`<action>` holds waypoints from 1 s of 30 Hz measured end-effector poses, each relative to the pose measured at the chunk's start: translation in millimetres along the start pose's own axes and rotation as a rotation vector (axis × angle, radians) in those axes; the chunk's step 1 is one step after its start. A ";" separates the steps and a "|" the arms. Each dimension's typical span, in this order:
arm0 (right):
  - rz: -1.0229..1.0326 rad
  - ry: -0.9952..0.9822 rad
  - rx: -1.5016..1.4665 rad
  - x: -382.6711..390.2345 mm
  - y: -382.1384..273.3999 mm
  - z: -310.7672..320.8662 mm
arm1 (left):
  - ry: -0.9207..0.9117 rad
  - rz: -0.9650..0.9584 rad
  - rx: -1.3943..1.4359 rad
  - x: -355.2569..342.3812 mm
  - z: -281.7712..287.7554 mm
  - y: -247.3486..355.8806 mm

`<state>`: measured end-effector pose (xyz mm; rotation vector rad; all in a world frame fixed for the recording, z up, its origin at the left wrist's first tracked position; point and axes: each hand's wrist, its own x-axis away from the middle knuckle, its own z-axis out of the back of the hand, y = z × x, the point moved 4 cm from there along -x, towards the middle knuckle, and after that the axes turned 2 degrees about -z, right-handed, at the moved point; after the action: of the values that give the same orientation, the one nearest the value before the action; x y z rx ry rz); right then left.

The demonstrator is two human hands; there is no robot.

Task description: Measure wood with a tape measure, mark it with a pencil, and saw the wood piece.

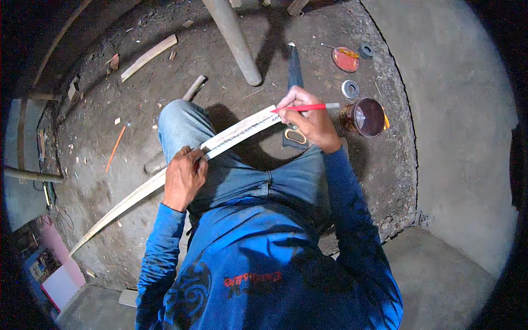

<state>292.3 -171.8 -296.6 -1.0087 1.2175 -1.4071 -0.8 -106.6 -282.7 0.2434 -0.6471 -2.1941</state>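
Note:
A long, pale, curved wooden strip (236,133) lies across my knee, running from lower left to upper right. My left hand (184,177) grips it near its middle, pressing it on my thigh. My right hand (309,120) holds a red-handled brush (308,107) at the strip's upper end, bristles on the wood. An open brown jar (364,116) of dark liquid stands on the ground just right of that hand.
Dirt floor with wood scraps, a flat wooden piece (148,56), a grey post (234,38), an orange lid (345,58), two metal rings (350,89), a saw (295,104) under my right hand, and an orange stick (115,148). A concrete ledge (456,121) rises at right.

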 end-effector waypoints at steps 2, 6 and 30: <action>-0.008 -0.011 0.038 -1.4 2.4 3.7 | -0.010 -0.007 -0.012 0.2 0.2 1.2; 0.019 -0.013 0.106 1.4 4.4 4.4 | -0.051 0.011 -0.006 -3.4 1.7 1.7; -0.160 -0.013 -0.069 -10.9 -23.2 -22.1 | -0.179 0.054 0.016 -4.0 27.6 -31.5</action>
<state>269.1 -156.9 -277.0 -1.1834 1.2045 -1.4867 -29.5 -76.5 -275.9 0.0375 -0.7607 -2.1754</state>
